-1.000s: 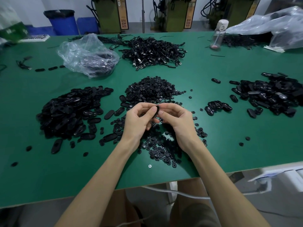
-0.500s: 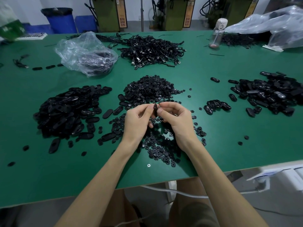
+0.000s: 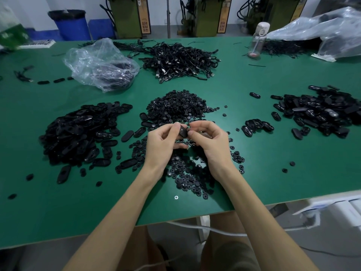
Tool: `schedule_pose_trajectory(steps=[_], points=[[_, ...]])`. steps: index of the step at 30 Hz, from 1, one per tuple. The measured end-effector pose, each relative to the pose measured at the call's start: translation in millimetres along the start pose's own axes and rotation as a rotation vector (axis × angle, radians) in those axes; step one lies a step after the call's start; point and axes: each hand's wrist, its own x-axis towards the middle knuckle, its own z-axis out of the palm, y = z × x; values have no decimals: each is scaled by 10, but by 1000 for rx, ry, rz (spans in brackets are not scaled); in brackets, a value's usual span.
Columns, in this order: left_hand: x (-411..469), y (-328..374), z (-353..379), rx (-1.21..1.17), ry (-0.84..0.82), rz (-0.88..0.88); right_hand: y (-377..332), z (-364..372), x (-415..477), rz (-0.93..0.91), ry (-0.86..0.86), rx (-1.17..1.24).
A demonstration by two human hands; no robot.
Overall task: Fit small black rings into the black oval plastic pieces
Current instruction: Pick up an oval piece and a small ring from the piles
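Green table [image 3: 254, 153]: oval pieces pile [image 3: 78, 132] left, another oval pile [image 3: 324, 112] right, ring heap [image 3: 175, 106] centre, cable pile [image 3: 179, 59] far, plastic bag [image 3: 99, 63] far left, bottle [image 3: 257, 42] far right.

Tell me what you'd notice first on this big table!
First, two bare hands, left hand and right hand, meeting mid-table and pinching one black oval plastic piece between their fingertips. Around them the green table is heaped with black parts: small black rings just beyond the hands, oval pieces piled on the left.
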Motion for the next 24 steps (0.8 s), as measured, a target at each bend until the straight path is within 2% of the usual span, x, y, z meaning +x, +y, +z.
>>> schedule_pose_trajectory(steps=[9,24], points=[[7,3,-21,-62,74,-77,-24,4,-13,14,17,-23],[-4,4,-25,-23,62,-55,-17,28,-9,24,44,-104]])
